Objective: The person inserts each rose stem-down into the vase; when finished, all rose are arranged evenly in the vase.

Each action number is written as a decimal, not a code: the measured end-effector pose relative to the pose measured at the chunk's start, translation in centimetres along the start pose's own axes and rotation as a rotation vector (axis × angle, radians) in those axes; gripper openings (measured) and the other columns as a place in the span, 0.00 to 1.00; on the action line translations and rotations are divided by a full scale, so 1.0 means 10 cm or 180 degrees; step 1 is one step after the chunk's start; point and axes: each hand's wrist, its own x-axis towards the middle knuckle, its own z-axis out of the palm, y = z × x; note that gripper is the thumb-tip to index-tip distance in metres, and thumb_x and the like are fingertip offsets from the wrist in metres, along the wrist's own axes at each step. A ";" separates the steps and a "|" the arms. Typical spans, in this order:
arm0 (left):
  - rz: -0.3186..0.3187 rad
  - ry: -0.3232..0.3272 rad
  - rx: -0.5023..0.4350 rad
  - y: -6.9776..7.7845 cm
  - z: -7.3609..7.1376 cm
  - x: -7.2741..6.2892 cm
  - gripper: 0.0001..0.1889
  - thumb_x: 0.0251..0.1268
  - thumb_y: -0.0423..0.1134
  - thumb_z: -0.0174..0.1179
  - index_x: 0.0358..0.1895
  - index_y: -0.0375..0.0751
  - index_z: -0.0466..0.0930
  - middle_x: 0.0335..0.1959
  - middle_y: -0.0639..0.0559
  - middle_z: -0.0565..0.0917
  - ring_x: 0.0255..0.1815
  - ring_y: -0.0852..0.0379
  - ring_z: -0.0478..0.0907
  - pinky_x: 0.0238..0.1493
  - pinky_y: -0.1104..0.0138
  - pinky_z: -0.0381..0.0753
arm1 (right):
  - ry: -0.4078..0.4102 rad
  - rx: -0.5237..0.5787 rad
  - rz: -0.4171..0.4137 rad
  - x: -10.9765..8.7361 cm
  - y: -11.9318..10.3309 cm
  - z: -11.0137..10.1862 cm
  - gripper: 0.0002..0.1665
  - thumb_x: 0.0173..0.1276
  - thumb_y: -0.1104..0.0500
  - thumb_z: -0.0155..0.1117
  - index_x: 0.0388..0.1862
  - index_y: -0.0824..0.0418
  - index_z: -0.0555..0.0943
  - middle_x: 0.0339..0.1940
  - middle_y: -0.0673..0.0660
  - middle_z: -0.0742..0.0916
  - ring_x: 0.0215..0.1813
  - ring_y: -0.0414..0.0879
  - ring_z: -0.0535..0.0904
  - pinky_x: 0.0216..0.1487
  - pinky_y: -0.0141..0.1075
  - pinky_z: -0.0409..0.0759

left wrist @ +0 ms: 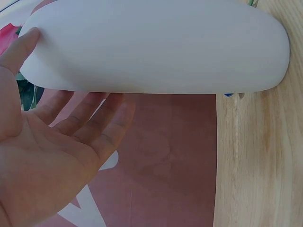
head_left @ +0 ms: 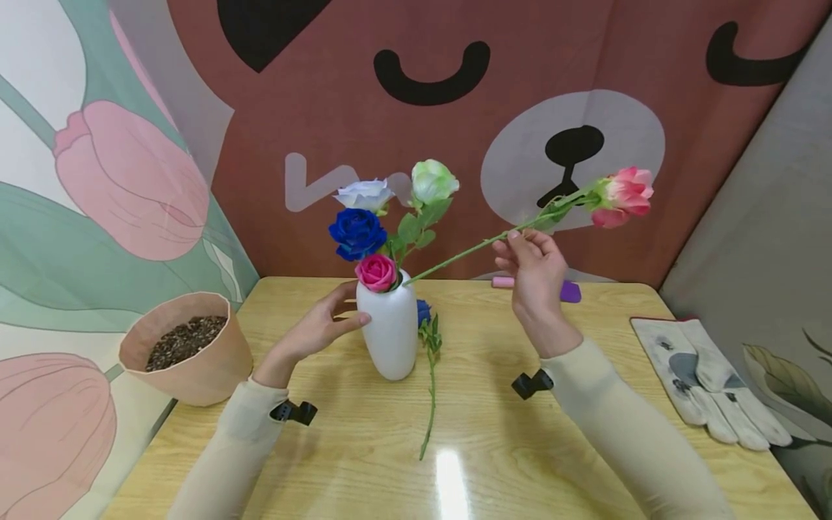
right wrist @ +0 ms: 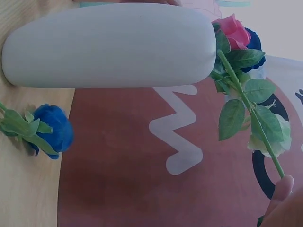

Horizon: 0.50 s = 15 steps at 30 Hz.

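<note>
A white vase (head_left: 390, 332) stands upright on the table, holding a magenta rose (head_left: 377, 272), a dark blue rose (head_left: 357, 234), a pale blue-white rose (head_left: 364, 195) and a green-white rose (head_left: 434, 180). My left hand (head_left: 328, 318) grips the vase near its top, thumb on the near side and fingers partly hidden behind it. With thumb and fingers, my right hand (head_left: 536, 267) pinches the stem of a pink flower (head_left: 625, 196). That stem slants down leftward, its lower end at the vase's mouth. On the table beside the vase lies another blue rose (right wrist: 53, 131).
At the left stands a peach pot (head_left: 227, 354) with dark soil. White work gloves (head_left: 711, 383) lie at the table's right side. Behind my right hand are a pink stick-like item (head_left: 503, 282) and a purple item (head_left: 570, 292). A printed cloth (head_left: 312, 108) hangs along the back edge.
</note>
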 end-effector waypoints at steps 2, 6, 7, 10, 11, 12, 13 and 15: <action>-0.0005 0.0000 0.0007 0.00 0.00 0.00 0.38 0.71 0.49 0.61 0.78 0.49 0.54 0.76 0.45 0.64 0.73 0.37 0.68 0.65 0.45 0.77 | 0.0023 -0.0029 -0.0044 0.00 0.00 0.01 0.09 0.66 0.65 0.69 0.40 0.61 0.76 0.30 0.54 0.89 0.30 0.45 0.89 0.27 0.32 0.85; -0.0017 0.0005 0.0044 -0.01 0.00 -0.01 0.38 0.71 0.50 0.61 0.79 0.49 0.54 0.77 0.44 0.63 0.73 0.37 0.68 0.65 0.45 0.77 | -0.0006 -0.0178 -0.0171 -0.01 0.02 0.04 0.11 0.66 0.63 0.70 0.41 0.61 0.76 0.32 0.54 0.89 0.32 0.46 0.90 0.28 0.32 0.86; -0.0024 0.0008 0.0052 0.00 0.00 -0.01 0.38 0.71 0.50 0.61 0.78 0.49 0.54 0.77 0.44 0.64 0.73 0.37 0.68 0.65 0.45 0.77 | -0.0023 -0.0206 -0.0209 -0.01 0.03 0.05 0.12 0.65 0.63 0.71 0.41 0.61 0.76 0.32 0.55 0.89 0.32 0.46 0.90 0.28 0.32 0.86; -0.0049 0.0020 0.0066 0.01 0.01 -0.01 0.38 0.70 0.51 0.61 0.78 0.50 0.54 0.77 0.45 0.64 0.73 0.37 0.68 0.65 0.45 0.77 | -0.0092 -0.0306 -0.0352 -0.01 0.05 0.07 0.12 0.66 0.62 0.71 0.41 0.61 0.76 0.31 0.54 0.88 0.33 0.47 0.90 0.28 0.33 0.86; -0.0055 0.0024 0.0071 0.01 0.01 -0.01 0.38 0.70 0.51 0.61 0.78 0.51 0.54 0.77 0.45 0.64 0.73 0.38 0.69 0.65 0.45 0.77 | -0.0110 -0.0331 -0.0397 -0.01 0.05 0.08 0.11 0.66 0.61 0.71 0.41 0.61 0.76 0.31 0.54 0.88 0.33 0.47 0.90 0.27 0.33 0.86; -0.0059 0.0027 0.0068 0.02 0.01 -0.01 0.38 0.70 0.51 0.62 0.78 0.51 0.54 0.77 0.45 0.64 0.73 0.38 0.69 0.65 0.45 0.77 | -0.0130 -0.0338 -0.0430 0.00 0.05 0.09 0.11 0.66 0.62 0.70 0.41 0.61 0.76 0.31 0.54 0.88 0.33 0.47 0.90 0.27 0.33 0.86; -0.0062 0.0027 0.0067 0.02 0.01 -0.01 0.38 0.70 0.51 0.62 0.78 0.51 0.54 0.76 0.45 0.64 0.73 0.38 0.69 0.65 0.45 0.77 | -0.0154 -0.0350 -0.0449 0.00 0.06 0.10 0.10 0.66 0.62 0.70 0.40 0.61 0.76 0.30 0.54 0.88 0.32 0.47 0.90 0.26 0.33 0.85; -0.0062 0.0021 0.0058 0.01 0.01 -0.01 0.38 0.70 0.51 0.61 0.78 0.50 0.54 0.77 0.45 0.64 0.73 0.37 0.68 0.65 0.45 0.77 | -0.0201 -0.0420 -0.0449 -0.01 0.08 0.12 0.10 0.67 0.61 0.70 0.40 0.59 0.76 0.29 0.53 0.88 0.29 0.45 0.89 0.22 0.30 0.83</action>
